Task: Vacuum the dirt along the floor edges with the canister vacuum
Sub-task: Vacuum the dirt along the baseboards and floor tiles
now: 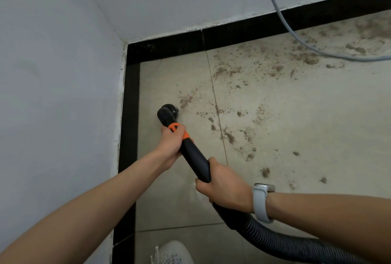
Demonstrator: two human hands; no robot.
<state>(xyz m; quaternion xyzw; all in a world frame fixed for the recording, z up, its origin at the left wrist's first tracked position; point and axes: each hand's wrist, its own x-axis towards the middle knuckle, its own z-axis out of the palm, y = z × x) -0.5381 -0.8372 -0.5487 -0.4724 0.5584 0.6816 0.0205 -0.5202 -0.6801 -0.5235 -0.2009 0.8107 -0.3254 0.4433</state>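
Our white mesh shoe [172, 253] sits at six o'clock. Our right hand [225, 187] grips the ribbed hose [275, 240]; our left hand [171, 143] clamps the smooth black wand [195, 157], nozzle [167, 112] touching crumbly dirt [186, 100] at eleven o'clock.

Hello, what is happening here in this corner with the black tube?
A person is vacuuming a tiled floor. The left hand grips the wand near its orange collar; the right hand holds it where the hose joins. The nozzle sits beside the black baseboard, and dirt lies to its right.
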